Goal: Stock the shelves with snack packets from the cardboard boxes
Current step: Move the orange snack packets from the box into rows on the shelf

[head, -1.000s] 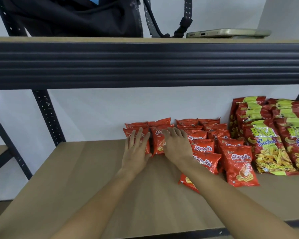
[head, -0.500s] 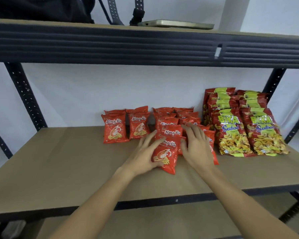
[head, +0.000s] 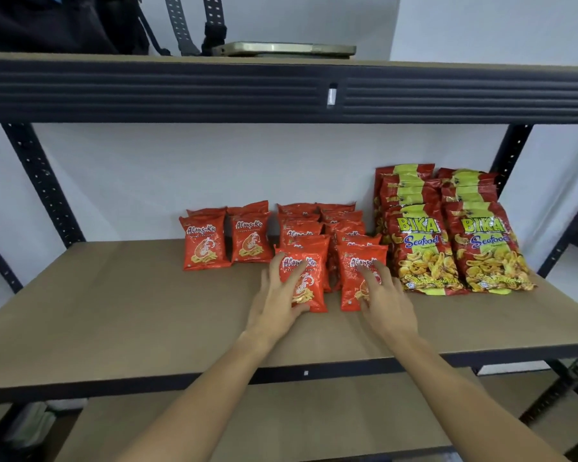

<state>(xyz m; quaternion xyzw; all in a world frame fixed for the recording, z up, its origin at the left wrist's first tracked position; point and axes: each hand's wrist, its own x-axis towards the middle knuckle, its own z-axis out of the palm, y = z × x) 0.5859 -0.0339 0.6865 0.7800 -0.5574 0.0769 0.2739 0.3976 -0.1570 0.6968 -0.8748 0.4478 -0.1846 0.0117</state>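
Resting on the front orange packet (head: 302, 281), the left hand (head: 277, 305) lay with fingers spread, thumb under the packet's lower edge. Right hand (head: 386, 300) touched the neighbouring packet (head: 359, 278), fingers loose and straight, clasping nothing. Both packets stood on the middle shelf (head: 131, 311), ahead of rows partly hidden behind them. Labels read "AlangKu"; larger bags (head: 424, 251) alongside read "BIKA Seafood". Smaller print was illegible.

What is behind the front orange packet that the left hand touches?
Behind the front orange packet under the left hand, more orange packets of the same kind stand in a row toward the wall. Only their tops show; how many there are is hidden.
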